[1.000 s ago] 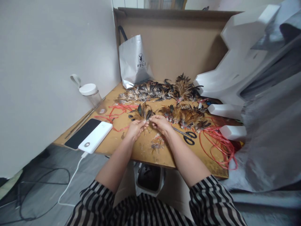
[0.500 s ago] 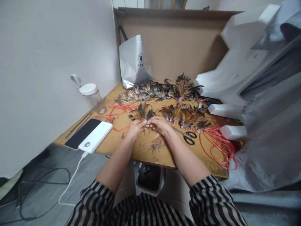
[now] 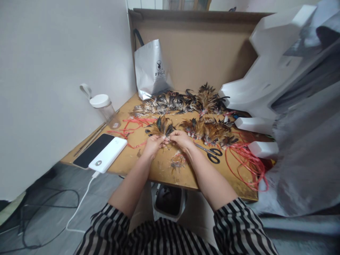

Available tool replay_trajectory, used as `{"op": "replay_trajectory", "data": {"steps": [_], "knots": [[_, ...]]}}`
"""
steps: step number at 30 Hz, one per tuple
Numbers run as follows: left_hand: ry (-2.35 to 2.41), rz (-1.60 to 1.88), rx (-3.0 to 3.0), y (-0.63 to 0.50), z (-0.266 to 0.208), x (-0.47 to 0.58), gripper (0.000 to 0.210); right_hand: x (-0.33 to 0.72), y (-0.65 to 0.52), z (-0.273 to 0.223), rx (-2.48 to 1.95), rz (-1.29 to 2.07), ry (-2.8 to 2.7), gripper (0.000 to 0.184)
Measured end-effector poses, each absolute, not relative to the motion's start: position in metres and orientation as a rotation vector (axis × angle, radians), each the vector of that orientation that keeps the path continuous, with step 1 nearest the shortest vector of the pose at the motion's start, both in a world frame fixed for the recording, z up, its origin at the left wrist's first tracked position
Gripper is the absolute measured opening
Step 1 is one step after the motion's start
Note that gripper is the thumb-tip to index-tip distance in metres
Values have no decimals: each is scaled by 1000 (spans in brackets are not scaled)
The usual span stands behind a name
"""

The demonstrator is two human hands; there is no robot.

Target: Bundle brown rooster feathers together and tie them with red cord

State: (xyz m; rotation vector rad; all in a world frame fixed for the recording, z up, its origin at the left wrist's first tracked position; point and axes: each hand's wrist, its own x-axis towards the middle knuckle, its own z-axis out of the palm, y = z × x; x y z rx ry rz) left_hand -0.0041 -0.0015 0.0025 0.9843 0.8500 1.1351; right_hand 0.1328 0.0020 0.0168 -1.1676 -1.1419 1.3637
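Observation:
A small fan of brown and black feathers (image 3: pixel 162 126) points away from me near the middle of the table. My left hand (image 3: pixel 156 144) is closed, its thumb and fingers pinching the quill ends of this bunch. Close beside it, my right hand (image 3: pixel 182 140) is also closed in a pinch at the base of the feathers; what lies between its fingertips is too small to make out. Just below the hands lie loose feather scraps and red bits (image 3: pixel 178 159). Black-handled scissors (image 3: pixel 214 155) rest right of my right wrist.
Tied feather bunches (image 3: pixel 209 131) lie to the right, with more feathers (image 3: pixel 170 102) behind. Red plastic string (image 3: pixel 247 163) is heaped at the right edge. On the left are a phone (image 3: pixel 92 150), a white power bank (image 3: pixel 108 154) and a bottle (image 3: pixel 105 108). A silver bag (image 3: pixel 151 71) stands behind.
My right fingertips have drawn slightly apart from the left ones. My left hand still pinches the feather bunch in about the same place.

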Motion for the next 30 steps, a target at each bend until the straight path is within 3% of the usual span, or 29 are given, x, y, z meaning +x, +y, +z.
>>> {"op": "replay_trajectory", "data": {"steps": [8,15,17,20,25,30], "knots": [[941,1166,1074,0,1,-2,22,131,3,16,-1276,1100,-1321,17],[1045,1188,1116,2,-3,0,23,128,-5,17,-1391,420,-1700,6],[1032,1189,1110,2,-2,0,23,128,-6,19,-1387,357,-1691,6],[980,1195,1052,2,-1,-2,25,129,-2,19,-1355,610,-1489,3],[914,1165,907,1,1,-6,23,132,7,19,-1118,1261,-934,21],[899,1148,868,-1,3,-6,21,131,5,23,-959,1409,-757,31]]}}
